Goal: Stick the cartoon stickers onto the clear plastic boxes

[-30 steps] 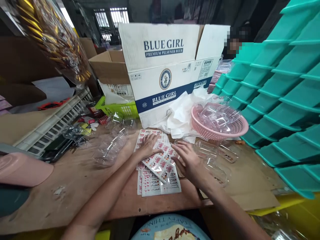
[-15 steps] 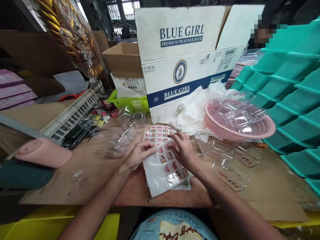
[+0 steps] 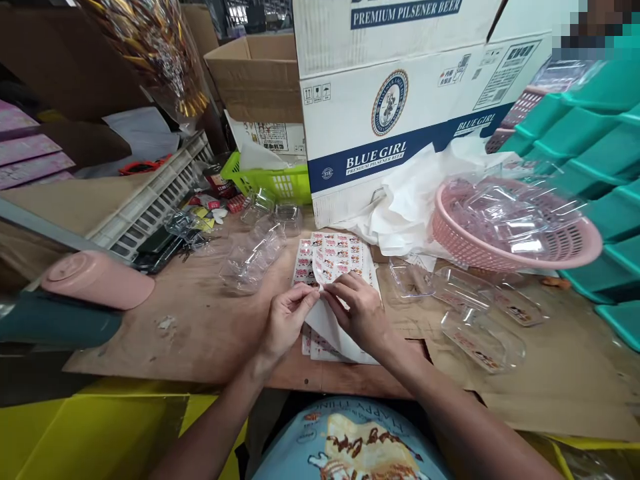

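My left hand [image 3: 290, 312] pinches the folded edge of a sticker sheet [image 3: 327, 330] between thumb and forefinger. Right beside it, my right hand [image 3: 357, 312] is closed at the same edge, its fingertips almost touching the left ones. White backing shows on the near part of the sheet, and printed rows of small pink and orange cartoon stickers face up beyond my hands. More sticker sheets [image 3: 304, 257] lie underneath. Whether a single sticker is between my right fingertips is too small to tell. Clear plastic containers [image 3: 480, 350] with stickers on them lie to the right.
Clear plastic pieces [image 3: 255, 257] lie left of the sheets. A pink basket [image 3: 510, 250] of clear containers stands at right, before stacked teal bins [image 3: 605, 207]. A white beer carton [image 3: 345, 127] rises behind. A pink tumbler [image 3: 100, 280] lies at left.
Both hands have come together at the sheet's edge, and the sheet is now bent over with its white backing showing. The camera view has tilted down.
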Motion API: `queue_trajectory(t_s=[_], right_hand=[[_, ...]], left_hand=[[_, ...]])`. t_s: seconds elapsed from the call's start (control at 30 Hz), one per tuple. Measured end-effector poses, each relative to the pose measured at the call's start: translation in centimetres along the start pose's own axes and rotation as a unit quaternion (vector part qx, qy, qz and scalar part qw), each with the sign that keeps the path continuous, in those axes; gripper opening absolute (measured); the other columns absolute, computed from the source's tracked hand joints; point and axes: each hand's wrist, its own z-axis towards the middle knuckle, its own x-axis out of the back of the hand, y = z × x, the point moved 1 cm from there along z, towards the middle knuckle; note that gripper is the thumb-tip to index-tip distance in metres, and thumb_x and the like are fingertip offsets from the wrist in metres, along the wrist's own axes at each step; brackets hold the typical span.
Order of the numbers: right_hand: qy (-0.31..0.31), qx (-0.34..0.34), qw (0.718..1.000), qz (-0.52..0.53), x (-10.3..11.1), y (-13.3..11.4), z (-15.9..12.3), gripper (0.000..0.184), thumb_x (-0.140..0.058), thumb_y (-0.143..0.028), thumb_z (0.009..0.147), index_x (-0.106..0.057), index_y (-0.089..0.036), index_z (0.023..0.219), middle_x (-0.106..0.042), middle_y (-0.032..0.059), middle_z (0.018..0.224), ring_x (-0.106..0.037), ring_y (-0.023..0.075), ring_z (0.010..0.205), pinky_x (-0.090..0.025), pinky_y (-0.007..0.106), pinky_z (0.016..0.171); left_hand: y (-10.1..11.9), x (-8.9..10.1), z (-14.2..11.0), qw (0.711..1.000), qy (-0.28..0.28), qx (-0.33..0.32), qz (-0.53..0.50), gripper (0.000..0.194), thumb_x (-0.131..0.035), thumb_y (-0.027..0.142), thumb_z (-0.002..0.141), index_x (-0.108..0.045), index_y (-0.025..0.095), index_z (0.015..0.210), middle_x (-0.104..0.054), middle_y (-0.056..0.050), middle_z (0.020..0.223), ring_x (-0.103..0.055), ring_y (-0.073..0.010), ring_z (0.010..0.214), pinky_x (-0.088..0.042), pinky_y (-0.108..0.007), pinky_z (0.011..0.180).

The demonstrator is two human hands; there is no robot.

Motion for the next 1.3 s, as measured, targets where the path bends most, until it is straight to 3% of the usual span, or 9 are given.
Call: queue_trajectory(t_s=[0.13,0.27,0.37,0.5,0.73,0.9,1.1,1.23,1.3], right_hand=[[0.040,-0.135,0.976,0.165,0.4,1.3,0.4,0.020,-0.061,-0.026,0.089,-0.067,-0.018,0.072,-0.064,0.0037,0.068,-0.058,0.0165,0.065,-0.046,0.030,0.064],[0.111,-0.220,0.949,0.197,1.9,3.0,0.5,0.024,-0.054,-0.031,0.094,-0.064,-0.017,0.076,-0.062,0.0017,0.065,-0.056,0.0140,0.057,-0.044,0.026,0.054],[0.118,-0.178,0.965,0.154,2.5,2.7,0.2,0.020,-0.060,-0.033,0.092,-0.065,-0.018,0.080,-0.064,0.0029,0.072,-0.059,0.0156,0.066,-0.047,0.029,0.064],[0.056,-0.071,0.993,0.071,1.4,1.3,-0.5,0.012,-0.063,-0.028,0.091,-0.068,-0.019,0.086,-0.066,0.0061,0.078,-0.061,0.0183,0.074,-0.047,0.032,0.071],[0.091,-0.120,0.983,0.101,1.4,2.1,-0.5,0.017,-0.059,-0.024,0.092,-0.062,-0.019,0.075,-0.065,0.0031,0.070,-0.060,0.0156,0.064,-0.047,0.028,0.062],[0.062,-0.060,0.994,0.072,1.6,1.4,-1.0,0.012,-0.058,-0.024,0.093,-0.068,-0.019,0.087,-0.067,0.0068,0.080,-0.061,0.0189,0.075,-0.047,0.032,0.071],[0.096,-0.166,0.964,0.183,0.7,1.5,-1.2,0.020,-0.062,-0.027,0.087,-0.064,-0.019,0.070,-0.063,0.0028,0.068,-0.057,0.0168,0.066,-0.045,0.031,0.067],[0.146,-0.229,0.937,0.222,1.4,3.1,-0.9,0.024,-0.057,-0.032,0.093,-0.062,-0.017,0.074,-0.063,0.0019,0.067,-0.058,0.0148,0.061,-0.046,0.027,0.059],[0.184,-0.250,0.922,0.232,2.1,3.9,-0.7,0.024,-0.055,-0.034,0.095,-0.061,-0.017,0.079,-0.062,0.0020,0.070,-0.058,0.0142,0.062,-0.047,0.027,0.059]], left_hand=[[-0.9,0.1,0.0,1.000,0.006,0.024,-0.005,0.019,-0.072,0.035,0.083,-0.077,0.017,0.084,-0.067,-0.002,0.082,-0.057,-0.0135,0.076,-0.045,-0.021,0.068],[-2.1,0.9,0.6,0.998,0.036,0.043,0.003,0.021,-0.076,0.036,0.078,-0.076,0.015,0.080,-0.070,-0.003,0.078,-0.058,-0.0130,0.071,-0.045,-0.021,0.064],[-2.2,0.7,1.2,0.998,0.048,0.049,-0.005,0.021,-0.077,0.035,0.077,-0.077,0.015,0.080,-0.072,-0.004,0.079,-0.060,-0.0137,0.072,-0.046,-0.022,0.065],[-1.4,-1.0,1.1,0.999,0.010,0.042,-0.019,0.021,-0.072,0.035,0.083,-0.078,0.016,0.088,-0.073,-0.004,0.084,-0.063,-0.0150,0.077,-0.048,-0.022,0.071],[-1.5,-2.0,0.5,0.997,0.002,0.058,-0.048,0.021,-0.072,0.036,0.082,-0.077,0.016,0.087,-0.071,-0.002,0.080,-0.060,-0.0127,0.069,-0.046,-0.022,0.065],[-1.4,-2.3,0.5,0.998,-0.002,0.047,-0.045,0.022,-0.069,0.036,0.086,-0.077,0.016,0.092,-0.072,-0.003,0.083,-0.061,-0.0138,0.073,-0.047,-0.022,0.067],[-1.5,-2.7,0.4,0.999,-0.007,0.032,-0.018,0.020,-0.070,0.034,0.084,-0.077,0.016,0.091,-0.070,-0.003,0.085,-0.060,-0.0142,0.078,-0.047,-0.022,0.070],[-2.6,-0.9,0.9,0.998,0.014,0.013,0.059,0.021,-0.067,0.035,0.086,-0.075,0.015,0.086,-0.068,-0.005,0.083,-0.062,-0.0167,0.077,-0.049,-0.025,0.070],[-2.7,0.1,1.0,0.986,0.056,-0.044,0.153,0.018,-0.065,0.030,0.086,-0.075,0.016,0.092,-0.068,-0.008,0.091,-0.063,-0.0205,0.088,-0.051,-0.030,0.080]])
